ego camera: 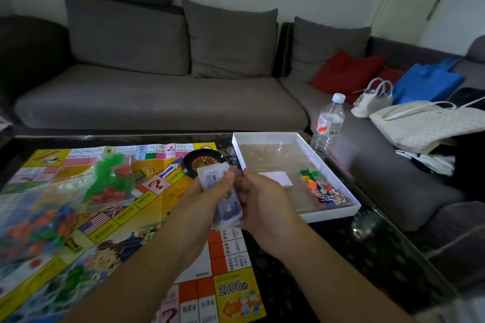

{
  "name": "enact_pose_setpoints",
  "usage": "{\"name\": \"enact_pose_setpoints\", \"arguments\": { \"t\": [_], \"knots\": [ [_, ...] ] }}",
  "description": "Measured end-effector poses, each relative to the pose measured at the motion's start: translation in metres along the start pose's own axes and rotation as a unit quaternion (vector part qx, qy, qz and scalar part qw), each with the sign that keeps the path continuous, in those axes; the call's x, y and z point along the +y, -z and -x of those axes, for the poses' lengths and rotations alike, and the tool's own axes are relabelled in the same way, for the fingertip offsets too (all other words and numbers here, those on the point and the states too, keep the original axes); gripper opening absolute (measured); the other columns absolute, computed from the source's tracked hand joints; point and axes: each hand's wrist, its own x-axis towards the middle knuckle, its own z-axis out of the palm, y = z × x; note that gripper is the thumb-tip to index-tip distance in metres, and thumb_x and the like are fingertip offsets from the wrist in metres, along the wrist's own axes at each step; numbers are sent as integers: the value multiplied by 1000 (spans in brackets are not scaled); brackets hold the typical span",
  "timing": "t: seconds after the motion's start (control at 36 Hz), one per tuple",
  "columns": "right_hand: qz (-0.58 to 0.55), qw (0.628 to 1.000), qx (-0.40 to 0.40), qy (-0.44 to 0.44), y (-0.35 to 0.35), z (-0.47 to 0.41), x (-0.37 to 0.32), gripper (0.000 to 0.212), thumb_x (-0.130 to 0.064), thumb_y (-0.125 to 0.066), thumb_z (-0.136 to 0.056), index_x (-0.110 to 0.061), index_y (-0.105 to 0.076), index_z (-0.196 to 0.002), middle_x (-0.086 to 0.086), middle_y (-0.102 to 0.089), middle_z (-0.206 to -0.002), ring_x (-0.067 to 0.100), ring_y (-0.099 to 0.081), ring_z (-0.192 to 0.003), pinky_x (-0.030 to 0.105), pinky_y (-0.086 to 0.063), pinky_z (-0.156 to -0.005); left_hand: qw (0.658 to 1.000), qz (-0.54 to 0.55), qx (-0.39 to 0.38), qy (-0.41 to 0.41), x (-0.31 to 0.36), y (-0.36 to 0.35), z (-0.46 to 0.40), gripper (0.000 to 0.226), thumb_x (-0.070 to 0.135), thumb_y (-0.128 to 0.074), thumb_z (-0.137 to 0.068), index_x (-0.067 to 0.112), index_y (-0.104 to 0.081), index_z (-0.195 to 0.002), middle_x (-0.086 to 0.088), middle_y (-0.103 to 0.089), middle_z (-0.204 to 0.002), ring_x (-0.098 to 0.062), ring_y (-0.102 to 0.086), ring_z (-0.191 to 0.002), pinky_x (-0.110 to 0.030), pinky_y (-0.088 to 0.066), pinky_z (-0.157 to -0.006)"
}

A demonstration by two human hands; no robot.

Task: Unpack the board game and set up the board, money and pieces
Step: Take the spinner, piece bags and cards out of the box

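Holding a stack of paper money [227,199], both hands meet over the right edge of the board [110,217]. The left hand [210,191] has its fingers curled round the top of the stack. The right hand [262,202] grips the stack from the right side. The stack is up in the air, just above the board and close to the white box [325,155].

The board lies flat and open on the dark counter [328,257]. Two clear bags of small plastic pieces [110,181] rest on it, and a little black spinning wheel [203,161] sits at its far edge. Inside the box, more bright pieces [319,186] and a white card [279,178] wait.

The money looks thin, light and bendy. Loose notes could slip and slide out if the hold is weak, so it seems best to pinch the stack on both long sides and keep it square. The bags look soft and floppy, so grabbing them near the top seems wise.

A water bottle [329,123] stands beside the box, and bags [420,123] lie on the grey sofa [157,97].
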Motion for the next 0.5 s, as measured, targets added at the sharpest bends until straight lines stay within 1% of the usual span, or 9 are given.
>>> {"name": "enact_pose_setpoints", "arguments": {
  "t": [0.06, 0.11, 0.19, 0.28, 0.33, 0.36, 0.44, 0.47, 0.5],
  "knots": [
    [-50, 998, -38, -7, -8, 5, 2, 46, -39, -52, -104, -8, -69, -133, 19, -74, -125, 34, -71, -118, 51, -55, -103, 999, -31, 14, -16, 3, 7, 7, 28, 41, -67, -94, 31, -70, -120, -5, -80, -104, -28, -79, -94, -56, -61, -91],
    [-56, 995, -76, 9, -14, 10, 4, 40, -22, -60, -96, -5, -71, -129, 24, -72, -125, 39, -69, -119, 52, -56, -102, 998, -52, 29, -34, 5, 11, 12, 27, 41, -68, -95, 34, -67, -122, -4, -80, -103, -26, -79, -92, -54, -63, -86],
    [-52, 990, -130, 27, -30, 17, 11, 45, 1, -48, -89, 0, -70, -128, 27, -71, -119, 42, -69, -111, 55, -50, -101, 999, -8, 35, -2, 12, 23, 20, 36, 39, -74, -92, 21, -69, -122, -11, -79, -104, -28, -78, -94, -44, -64, -78],
    [-37, 990, -130, 41, -58, 20, 20, 51, 1, -51, -77, 3, -70, -124, 28, -71, -115, 38, -70, -104, 48, -53, -86, 992, 101, 7, 76, 21, 43, 34, 36, 27, -72, -93, 7, -71, -124, -18, -78, -107, -30, -77, -91, -37, -62, -70],
    [68, 992, -87, 60, -79, 23, 25, 52, -6, -58, -67, -6, -71, -118, 25, -71, -116, 36, -70, -107, 46, -56, -85, 986, 135, -13, 99, 23, 58, 44, 36, 25, -69, -94, 5, -73, -123, -17, -77, -105, -27, -77, -87, -38, -60, -70],
    [144, 984, -77, 70, -89, 25, 29, 46, -6, -60, -71, -12, -69, -116, 18, -72, -113, 30, -70, -104, 41, -58, -83, 985, 141, -16, 100, 25, 69, 50, 35, 25, -67, -94, 5, -75, -121, -16, -77, -105, -27, -76, -87, -40, -61, -74],
    [363, 918, -105, 121, -112, 31, 36, 34, -7, -64, -88, -21, -60, -119, 6, -62, -114, 22, -64, -100, 25, -52, -69, 990, 107, -2, 95, 33, 99, 63, 31, 26, -62, -100, 5, -76, -118, -16, -78, -106, -28, -77, -93, -44, -60, -86],
    [422, 888, -109, 144, -117, 32, 40, 44, -15, -68, -89, -23, -56, -130, 4, -53, -126, 22, -59, -108, 25, -53, -76, 991, 88, 12, 96, 36, 108, 67, 31, 28, -60, -102, 7, -77, -117, -15, -78, -108, -30, -77, -96, -47, -59, -90],
    [477, 855, -113, 167, -120, 34, 43, 66, -28, -72, -87, -27, -44, -147, -2, -40, -139, 19, -52, -121, 26, -54, -90, 993, 64, 24, 99, 36, 121, 71, 30, 29, -61, -103, 8, -78, -116, -16, -78, -110, -33, -76, -101, -53, -59, -96]
  ]
}}
